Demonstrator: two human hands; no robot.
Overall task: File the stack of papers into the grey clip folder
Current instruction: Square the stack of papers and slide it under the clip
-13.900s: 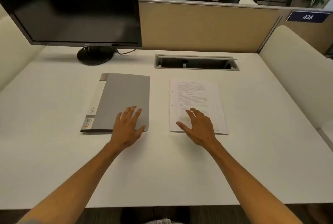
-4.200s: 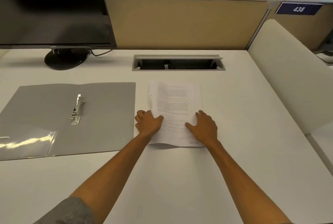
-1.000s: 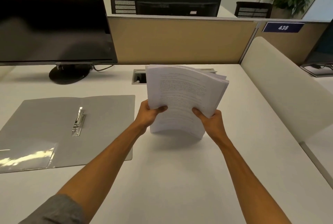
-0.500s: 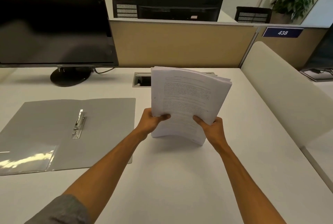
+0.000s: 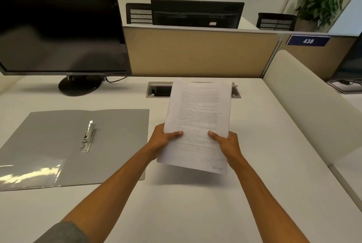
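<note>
The stack of papers (image 5: 197, 117), white with printed text, is held tilted above the desk, its lower edge off the surface. My left hand (image 5: 162, 142) grips its lower left edge with the thumb on top. My right hand (image 5: 225, 144) grips the lower right edge the same way. The grey clip folder (image 5: 117, 137) lies open flat on the desk to the left of the papers. Its metal clip (image 5: 88, 137) sits along the middle fold, and a clear pocket (image 5: 29, 174) covers the lower left flap.
A black monitor (image 5: 58, 31) on a round stand is at the back left. A cable slot (image 5: 156, 90) is set in the desk behind the papers, before a beige partition (image 5: 195, 53). A cream side panel (image 5: 305, 105) borders the white desk (image 5: 186, 203) on the right.
The papers went from fanned and bowed to a flat, squared stack. Both hands hold them a little lower and the sheets are tilted flatter toward the desk.
</note>
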